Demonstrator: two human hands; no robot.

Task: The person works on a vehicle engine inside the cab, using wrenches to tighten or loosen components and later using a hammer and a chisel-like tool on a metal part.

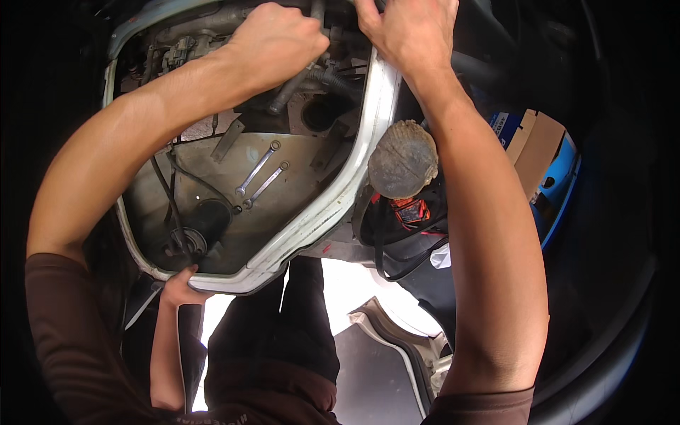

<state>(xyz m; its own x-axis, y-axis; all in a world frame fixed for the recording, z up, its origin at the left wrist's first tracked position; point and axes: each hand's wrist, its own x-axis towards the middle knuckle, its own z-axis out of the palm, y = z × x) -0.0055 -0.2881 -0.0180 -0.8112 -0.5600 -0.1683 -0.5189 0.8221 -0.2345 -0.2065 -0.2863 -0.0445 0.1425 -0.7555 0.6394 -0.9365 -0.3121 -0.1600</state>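
Observation:
My left hand (283, 37) is closed in a fist over the pipes and hoses of an engine bay, and whatever lies inside its fingers is hidden. My right hand (416, 34) is at the top of the white metal rim (379, 92) of the opening, its thumb bent inward; the other fingers run out of the picture. Below my left hand, two combination wrenches (258, 168) lie side by side on a dusty metal panel (234, 157). A black cylinder (210, 218) with a hose sits lower left of them.
Another person's hand (184, 287) rests on the rim at lower left. Right of the opening are a rough round grey-brown block (402, 161), a red device with wires (411, 211), a cardboard box (537, 150) and a blue container (562, 180). An open door panel (375, 361) stands below.

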